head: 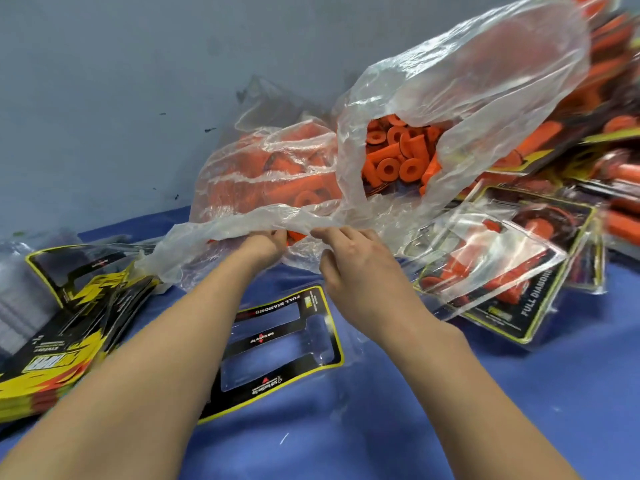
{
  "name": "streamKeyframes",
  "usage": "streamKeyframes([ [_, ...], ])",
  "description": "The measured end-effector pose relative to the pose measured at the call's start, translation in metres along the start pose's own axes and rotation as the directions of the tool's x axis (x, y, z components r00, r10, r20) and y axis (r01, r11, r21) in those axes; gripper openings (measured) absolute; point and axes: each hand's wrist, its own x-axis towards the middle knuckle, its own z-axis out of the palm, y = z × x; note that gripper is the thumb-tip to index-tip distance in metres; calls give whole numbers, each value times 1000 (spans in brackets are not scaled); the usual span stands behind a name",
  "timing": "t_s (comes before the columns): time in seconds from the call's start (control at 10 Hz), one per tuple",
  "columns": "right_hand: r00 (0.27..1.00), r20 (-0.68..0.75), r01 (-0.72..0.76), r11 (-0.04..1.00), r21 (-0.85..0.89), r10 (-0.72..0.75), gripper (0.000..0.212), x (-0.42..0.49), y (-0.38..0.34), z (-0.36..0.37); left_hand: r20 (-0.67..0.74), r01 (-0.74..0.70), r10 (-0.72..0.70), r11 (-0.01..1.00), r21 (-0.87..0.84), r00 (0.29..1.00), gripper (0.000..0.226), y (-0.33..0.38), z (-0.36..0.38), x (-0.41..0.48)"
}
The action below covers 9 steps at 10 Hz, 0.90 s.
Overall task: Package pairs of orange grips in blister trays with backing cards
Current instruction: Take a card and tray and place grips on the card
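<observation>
Reaching into a clear bag [346,216] of loose orange grips [398,157], the left hand [266,242] and right hand [349,258] pinch its plastic edge. An empty tray [277,344] waits below; finished packs [502,265] pile up on the right, many grips still unpacked.

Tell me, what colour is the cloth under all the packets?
Blue. The table cloth shows plainly in the head view, across the lower right.

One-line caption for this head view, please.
Both hands, left and right, grip the clear bag of orange grips above an unfilled blister card.
</observation>
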Motion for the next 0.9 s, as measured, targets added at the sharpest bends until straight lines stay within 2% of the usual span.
streamKeyframes([
  [0.1,999,-32,-23,999,34,24,42,1,6,-2,90,160,-144,962,-220,986,66,6,10,23],
  [0.2,1000,-18,-18,1000,19,18,42,-1,10,-3,365,-221,-98,645,732,926,55,19,9,15],
  [0.3,1000,-1,-11,1000,5,11,42,-3,11,-3,217,-273,170,707,653,961,51,3,13,35],
  [0.4,1000,2,-2,1000,-4,2,42,-4,8,-2,136,-181,125,806,563,983,47,-5,2,27],
  [0.5,1000,11,13,1000,-3,-13,42,-6,-1,1,62,-140,126,909,393,990,38,-3,-18,19],
  [0.6,1000,13,14,999,32,-14,42,-4,-11,3,-115,-199,224,959,201,968,20,-8,-37,7],
  [0.7,1000,-14,13,997,78,-12,41,-3,-20,7,-158,-188,214,968,165,964,16,-15,-52,-3],
  [0.8,1000,-21,23,994,110,-21,45,-5,-27,13,-313,-156,145,988,-11,939,13,-29,-59,-20],
  [0.9,999,1,47,993,109,-47,47,-5,-32,19,-474,-134,-60,921,-365,878,17,-43,-83,-42],
])
